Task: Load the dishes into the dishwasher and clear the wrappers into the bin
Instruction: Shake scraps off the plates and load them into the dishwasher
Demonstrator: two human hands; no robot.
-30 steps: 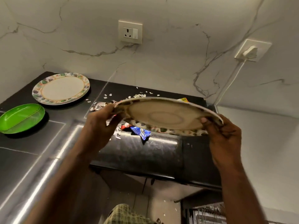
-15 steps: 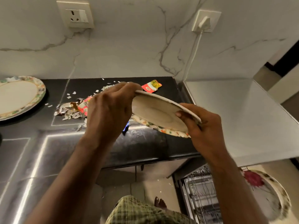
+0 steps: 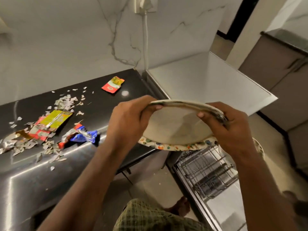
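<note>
A cream plate (image 3: 176, 129) with a flowered rim is tilted in the air, its face towards me. My left hand (image 3: 128, 120) grips its left edge and my right hand (image 3: 233, 130) grips its right edge. Below the plate, the dishwasher's wire rack (image 3: 206, 172) stands pulled out and open. On the black counter (image 3: 50, 177) to the left lie torn wrappers: a yellow-red one (image 3: 51, 124), a blue-red one (image 3: 80, 136), a small red-yellow one (image 3: 113, 85), and several silver scraps (image 3: 66, 101).
The dishwasher's white top (image 3: 208, 80) stands right of the counter. A white cable (image 3: 146, 39) runs down the marble wall from a plug. Part of another plate (image 3: 260, 147) shows behind my right wrist. My bare foot (image 3: 180, 207) stands on the tiled floor.
The view has swung right and down; the two counter plates have left the frame. Both hands carried the plate rightwards, over the open dishwasher rack, and tilted it more upright.
</note>
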